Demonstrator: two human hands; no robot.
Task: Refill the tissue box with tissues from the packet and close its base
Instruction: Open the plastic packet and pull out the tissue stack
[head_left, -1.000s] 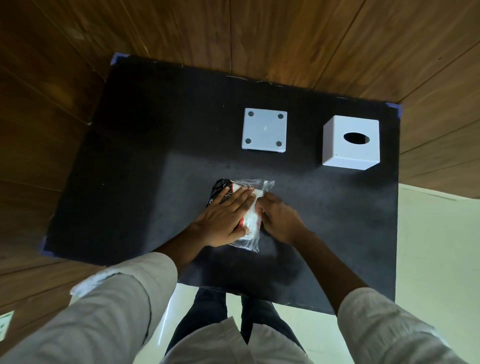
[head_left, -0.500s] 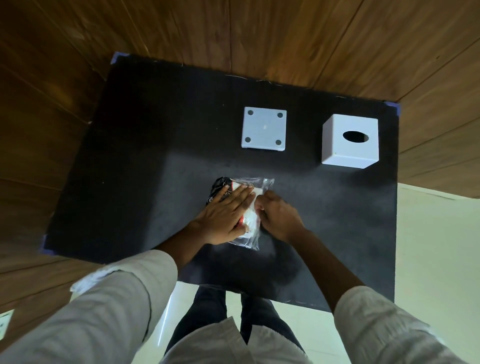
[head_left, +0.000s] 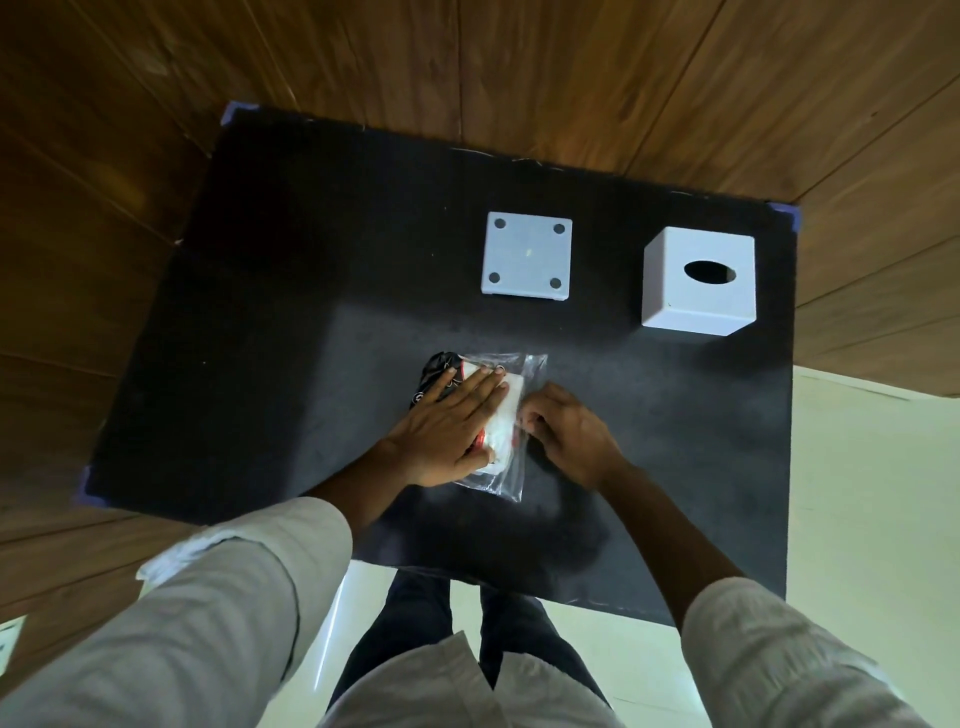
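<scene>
A clear plastic tissue packet (head_left: 511, 415) with white tissues and red and black print lies near the middle of the black mat (head_left: 291, 332). My left hand (head_left: 447, 426) rests flat on top of the packet, fingers spread. My right hand (head_left: 566, 431) is curled at the packet's right edge, fingertips pinching the clear plastic. The white cube tissue box (head_left: 698, 280) stands at the back right, its oval opening facing up. Its separate square white base (head_left: 527, 255), with four round feet, lies flat to the left of the box.
The mat covers a small table; blue tape (head_left: 785, 213) marks its corners. Brown wooden panels (head_left: 571, 67) surround the far and left sides. Pale floor tiles (head_left: 872, 499) lie to the right. My legs stand below the table's near edge.
Both hands stay on the packet; the right hand's fingers have shifted slightly at the plastic edge. The box and base have not moved.
</scene>
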